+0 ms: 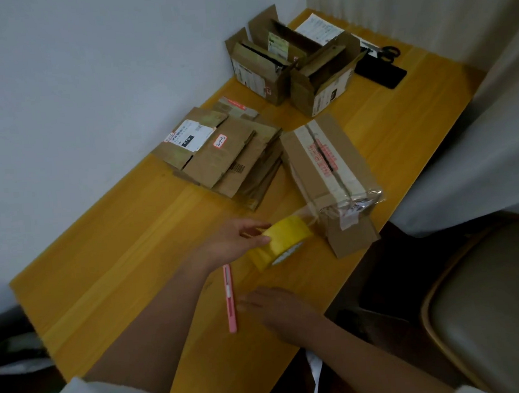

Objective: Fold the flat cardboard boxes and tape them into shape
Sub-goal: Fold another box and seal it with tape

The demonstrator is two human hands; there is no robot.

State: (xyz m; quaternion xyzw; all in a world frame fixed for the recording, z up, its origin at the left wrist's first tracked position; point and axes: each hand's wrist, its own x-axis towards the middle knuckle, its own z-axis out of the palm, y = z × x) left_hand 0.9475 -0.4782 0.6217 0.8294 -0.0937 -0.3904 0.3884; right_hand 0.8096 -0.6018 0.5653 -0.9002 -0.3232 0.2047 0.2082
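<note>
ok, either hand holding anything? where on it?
Left hand grips the yellow tape roll by its outer rim. Right hand holds nothing, blurred, beside the pink cutter.

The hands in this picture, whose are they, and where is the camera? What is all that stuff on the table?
No robot here: a person wears a camera on the head, looking down at their own hands. The left hand holds a yellow tape roll, whose strip runs to a folded box. The right hand rests open beside a pink cutter. On the wooden table lie a stack of flat boxes, two open boxes farther back, and scissors.
</note>
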